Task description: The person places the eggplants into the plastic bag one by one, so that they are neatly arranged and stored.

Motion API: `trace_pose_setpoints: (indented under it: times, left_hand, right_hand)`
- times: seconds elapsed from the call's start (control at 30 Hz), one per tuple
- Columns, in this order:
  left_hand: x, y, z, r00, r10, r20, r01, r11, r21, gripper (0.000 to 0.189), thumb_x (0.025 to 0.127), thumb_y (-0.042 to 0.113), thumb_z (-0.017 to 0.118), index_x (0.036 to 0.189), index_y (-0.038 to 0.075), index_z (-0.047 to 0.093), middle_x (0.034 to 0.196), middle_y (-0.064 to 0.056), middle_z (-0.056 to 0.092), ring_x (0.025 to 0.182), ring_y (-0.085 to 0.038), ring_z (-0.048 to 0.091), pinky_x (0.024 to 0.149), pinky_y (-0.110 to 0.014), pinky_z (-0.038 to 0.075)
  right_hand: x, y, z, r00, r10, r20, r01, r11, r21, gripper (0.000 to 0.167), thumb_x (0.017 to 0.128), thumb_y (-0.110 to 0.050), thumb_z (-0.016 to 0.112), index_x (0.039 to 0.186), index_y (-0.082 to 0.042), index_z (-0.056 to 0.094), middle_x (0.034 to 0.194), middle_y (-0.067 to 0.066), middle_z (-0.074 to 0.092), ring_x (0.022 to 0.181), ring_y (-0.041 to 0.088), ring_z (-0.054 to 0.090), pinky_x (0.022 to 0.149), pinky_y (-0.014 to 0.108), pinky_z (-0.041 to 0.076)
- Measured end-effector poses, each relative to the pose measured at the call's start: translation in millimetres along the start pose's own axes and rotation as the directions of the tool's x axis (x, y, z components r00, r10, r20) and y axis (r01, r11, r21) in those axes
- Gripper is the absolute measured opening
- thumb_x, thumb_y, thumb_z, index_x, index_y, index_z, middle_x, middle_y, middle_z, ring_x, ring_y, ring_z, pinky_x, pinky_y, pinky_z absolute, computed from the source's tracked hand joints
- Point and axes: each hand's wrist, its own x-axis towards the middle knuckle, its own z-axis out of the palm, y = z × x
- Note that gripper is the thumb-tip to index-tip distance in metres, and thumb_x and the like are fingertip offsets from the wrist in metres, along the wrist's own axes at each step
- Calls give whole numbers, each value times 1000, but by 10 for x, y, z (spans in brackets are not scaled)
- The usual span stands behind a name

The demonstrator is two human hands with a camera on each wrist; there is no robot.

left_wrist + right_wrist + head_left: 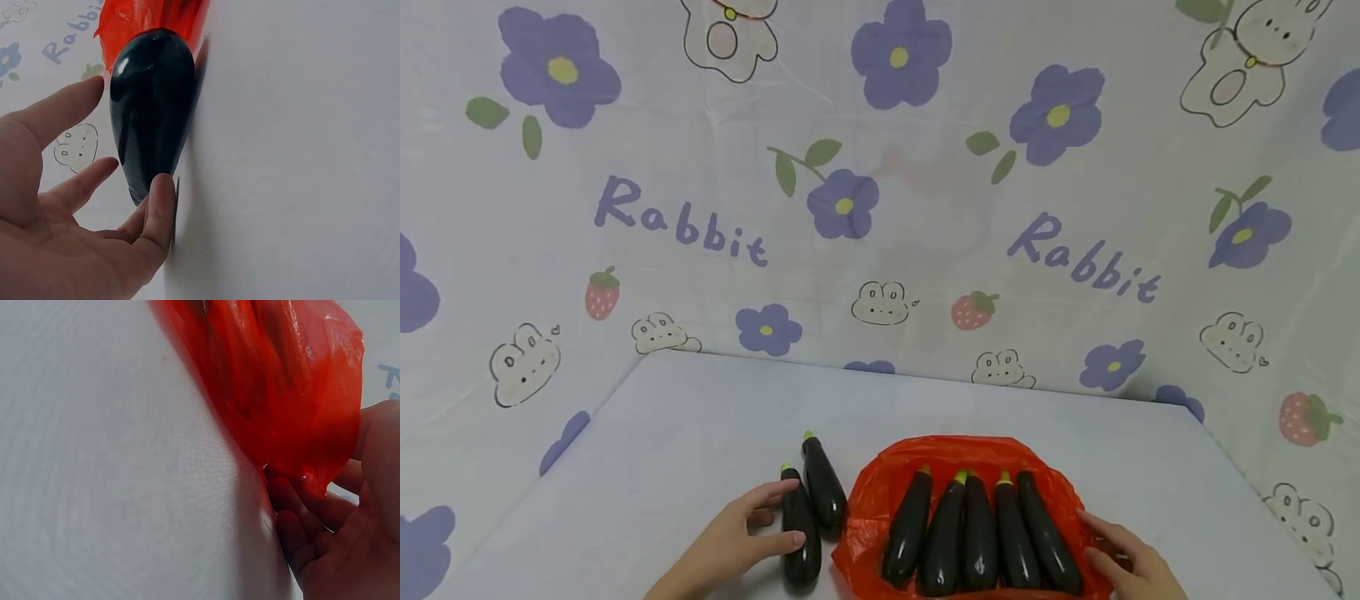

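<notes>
My left hand (733, 537) is around a glossy dark eggplant (800, 533) with a green tip, left of the bag. In the left wrist view, that hand's fingertips touch the narrow end of the eggplant (153, 100), while the thumb stands a little apart from it. A second eggplant (823, 487) lies just beside, against the bag. Several eggplants (979, 533) rest side by side in the red plastic bag (865, 525), which is spread wide. At its right edge my right hand (1131, 558) touches the film with loosely bent fingers; the bag (300, 419) partly hides them in the right wrist view.
A white table (715, 425) carries everything. Behind and around it hangs a pale cloth (932, 250) printed with purple flowers, rabbits and strawberries. The bag takes up the near middle of the table, close to the lower frame edge.
</notes>
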Motion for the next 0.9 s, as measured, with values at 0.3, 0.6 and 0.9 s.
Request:
trace_pose_setpoints:
  times: [0.3, 0.6, 0.9]
  left_hand:
    - [2, -4, -5, 999, 19, 38, -20, 999, 25, 73, 79, 35, 83, 143, 19, 53, 140, -20, 49, 116, -42, 53, 92, -63, 43]
    - [5, -77, -42, 977, 88, 192, -75, 994, -75, 67, 87, 29, 76, 146, 14, 48, 151, -27, 32, 125, -57, 40, 94, -62, 43]
    - [-72, -51, -45, 989, 66, 136, -55, 995, -79, 67, 83, 26, 81, 143, 17, 54, 146, -26, 40, 118, -49, 50, 91, -61, 46]
  right_hand:
    - [-28, 17, -13, 999, -45, -15, 45, 999, -17, 56, 95, -23, 65, 144, -2, 48, 130, 20, 57, 107, 31, 59, 86, 47, 53]
    - [5, 20, -12, 999, -43, -17, 42, 999, -29, 55, 94, -21, 66, 143, -1, 49, 131, 21, 56, 108, 32, 59, 87, 48, 52]
    - [16, 26, -13, 999, -41, -17, 41, 999, -31, 55, 95, -22, 65, 143, -1, 49, 130, 20, 57, 106, 30, 60, 86, 47, 53]
